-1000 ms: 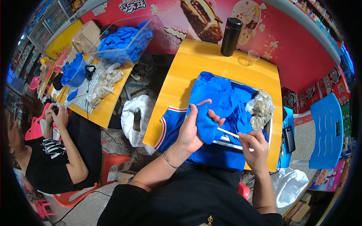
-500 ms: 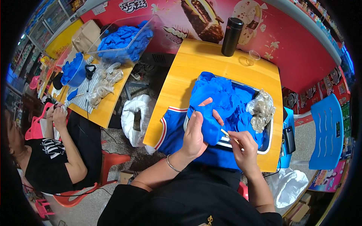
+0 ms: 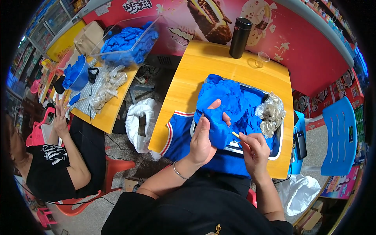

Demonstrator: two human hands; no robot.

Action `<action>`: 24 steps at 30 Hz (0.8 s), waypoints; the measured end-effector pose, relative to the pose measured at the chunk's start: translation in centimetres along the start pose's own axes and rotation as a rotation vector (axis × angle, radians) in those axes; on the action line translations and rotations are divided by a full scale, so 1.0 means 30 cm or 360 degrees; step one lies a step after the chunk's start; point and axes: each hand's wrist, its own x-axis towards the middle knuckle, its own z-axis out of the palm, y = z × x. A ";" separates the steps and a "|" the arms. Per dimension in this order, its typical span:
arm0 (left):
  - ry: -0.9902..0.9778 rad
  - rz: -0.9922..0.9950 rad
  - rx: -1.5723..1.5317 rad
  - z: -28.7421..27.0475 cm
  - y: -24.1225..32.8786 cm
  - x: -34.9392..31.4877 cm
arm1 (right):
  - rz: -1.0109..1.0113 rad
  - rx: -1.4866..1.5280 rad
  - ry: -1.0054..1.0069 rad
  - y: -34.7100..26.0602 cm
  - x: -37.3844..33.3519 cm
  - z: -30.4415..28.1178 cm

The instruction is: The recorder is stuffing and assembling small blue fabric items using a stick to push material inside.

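Note:
My left hand (image 3: pixel 201 145), with a silver bangle at the wrist, is closed on a blue fabric piece (image 3: pixel 219 132). Its thumb is on the near side and fingertips show past the far edge. In my right hand (image 3: pixel 255 153) a thin pale yellow stick (image 3: pixel 235 134) is pinched, its tip pointing at the fabric piece; whether they touch I cannot tell. Just beyond both hands, a heap of similar blue pieces (image 3: pixel 227 94) fills a white-rimmed tray (image 3: pixel 280 144). A clear plastic bag of small brownish things (image 3: pixel 271 116) lies on the tray's right side.
A black bottle (image 3: pixel 240 38) and a clear cup (image 3: pixel 263 57) stand at the table's back. Blue-and-red-trimmed cloth (image 3: pixel 178 131) hangs over the near left edge. A blue chair (image 3: pixel 340 137) is at right. On the left, a co-worker (image 3: pixel 51 164) sits by a bin of blue pieces (image 3: pixel 129 43).
My right hand has turned a little, and less of the stick shows. My left hand stays almost still with the fabric piece. The co-worker's hand has risen with its fingers spread.

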 end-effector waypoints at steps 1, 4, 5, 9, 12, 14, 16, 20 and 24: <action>0.0038 0.0001 -0.0073 0.003 0.001 -0.001 | 0.0005 0.0008 -0.0023 -0.005 0.003 -0.007; -0.0065 0.0064 0.0036 -0.016 -0.005 -0.001 | 0.1063 0.1329 -0.0453 -0.046 0.004 -0.025; -0.0066 0.0062 0.0035 -0.013 -0.007 0.001 | 0.1064 0.1329 -0.0451 -0.043 0.002 -0.022; -0.0037 0.0099 0.0106 -0.007 -0.006 0.004 | 0.0339 0.0425 -0.0198 -0.028 0.012 0.001; -0.0010 0.0122 0.0116 0.005 0.003 0.001 | 0.0156 0.0059 -0.0082 -0.040 0.015 -0.014; -0.0006 0.0141 0.0099 0.007 0.005 0.001 | 0.0536 0.0704 -0.0312 -0.014 0.000 -0.021; -0.0067 0.0145 0.0055 0.004 0.003 0.009 | 0.0390 0.0399 -0.0207 -0.035 0.016 -0.023; 0.0059 0.0152 0.0194 -0.014 0.006 0.014 | 0.0142 -0.0299 -0.0100 -0.103 0.042 -0.049; 0.0067 0.0236 0.0350 -0.008 0.001 0.022 | 0.0064 -0.0546 -0.0059 -0.152 0.047 -0.050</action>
